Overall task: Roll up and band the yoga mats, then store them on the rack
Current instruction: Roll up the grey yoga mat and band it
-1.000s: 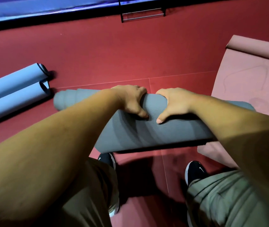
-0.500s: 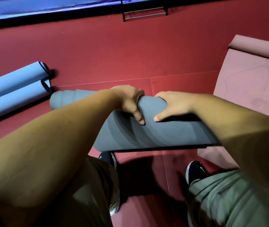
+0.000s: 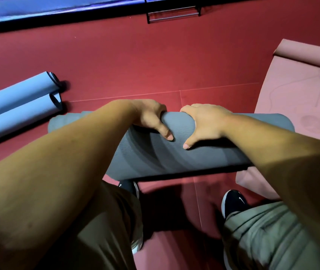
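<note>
i read the red floor (image 3: 155, 65) first, with the pink mat (image 3: 291, 90) lying part unrolled at right. the grey mat (image 3: 174, 156), fully rolled, sits crosswise, seemingly clear of the floor. over the last second it has slid left, nearer the two blue rolls (image 3: 18, 98). left hand (image 3: 149, 117) and right hand (image 3: 206, 123) both clasp its top. no band visible, so banding looks due next, then the rack (image 3: 172, 14).

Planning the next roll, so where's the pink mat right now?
Head view, far right: the pink mat lies mostly flat on the red floor, by the gray roll's right end.
</note>
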